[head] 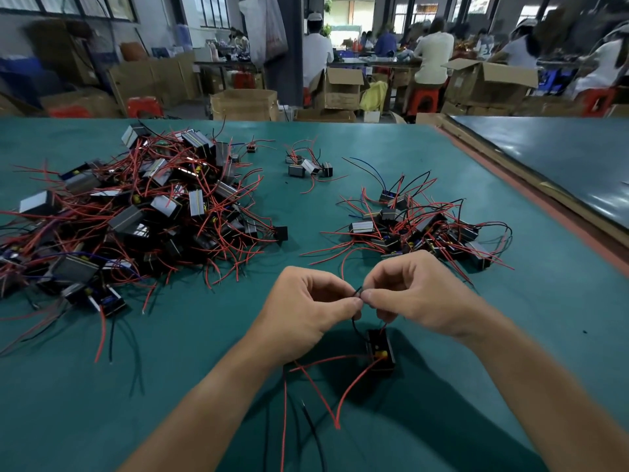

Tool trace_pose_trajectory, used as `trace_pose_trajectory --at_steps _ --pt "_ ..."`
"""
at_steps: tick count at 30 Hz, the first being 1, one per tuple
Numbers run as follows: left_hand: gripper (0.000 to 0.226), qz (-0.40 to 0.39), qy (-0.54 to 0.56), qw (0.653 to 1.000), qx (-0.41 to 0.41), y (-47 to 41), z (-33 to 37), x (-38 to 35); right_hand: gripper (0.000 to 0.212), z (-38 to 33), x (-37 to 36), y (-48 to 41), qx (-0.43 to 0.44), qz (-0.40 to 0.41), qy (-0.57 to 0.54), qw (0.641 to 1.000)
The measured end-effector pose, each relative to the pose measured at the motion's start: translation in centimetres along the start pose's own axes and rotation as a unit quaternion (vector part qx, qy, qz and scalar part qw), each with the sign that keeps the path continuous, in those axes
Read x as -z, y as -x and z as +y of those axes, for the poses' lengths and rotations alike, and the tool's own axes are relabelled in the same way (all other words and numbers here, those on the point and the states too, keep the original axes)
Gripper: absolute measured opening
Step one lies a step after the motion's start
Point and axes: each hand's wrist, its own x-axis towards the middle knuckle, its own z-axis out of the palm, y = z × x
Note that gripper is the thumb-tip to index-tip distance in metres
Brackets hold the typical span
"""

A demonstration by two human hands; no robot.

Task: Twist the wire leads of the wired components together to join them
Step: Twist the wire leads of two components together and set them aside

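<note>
My left hand (308,306) and my right hand (413,296) meet above the green table, each pinching thin black wire leads (359,291) between thumb and fingertips where the leads cross. Below the hands hangs a small black boxed component (381,349) with a yellow part on its face. Its black lead runs up to my fingers. Red leads (354,383) and a loose black lead (315,430) trail from it toward me over the table.
A big heap of the same components (143,212) with red wires lies at the left of the green table (510,352). A smaller heap (425,229) sits right of centre and a few pieces (308,166) further back. Cardboard boxes and seated people fill the background.
</note>
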Motion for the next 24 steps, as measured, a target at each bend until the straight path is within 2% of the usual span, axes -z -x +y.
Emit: trace_pose_trajectory --at_steps 7,11,16,21,24 --pt "0.018 -0.050 -0.144 0.988 -0.015 0.6 0.0 -0.2 0.022 0.0 1.4 0.7 -0.036 -0.114 0.125 0.985" --pt "0.016 -0.088 -0.174 0.980 -0.037 1.0 0.3 -0.4 0.014 -0.3 1.9 1.0 -0.020 -0.155 0.194 0.969" --pt "0.013 -0.054 -0.144 0.988 -0.029 0.8 0.0 0.0 0.011 0.0 1.6 0.7 0.020 -0.111 0.165 0.980" --pt "0.014 -0.063 -0.053 0.997 0.003 0.5 0.1 0.1 0.005 0.2 1.8 0.6 0.063 -0.095 0.161 0.980" --pt "0.017 -0.069 -0.044 0.997 0.016 0.4 0.1 0.2 0.005 0.3 1.7 0.5 0.074 -0.085 0.177 0.978"
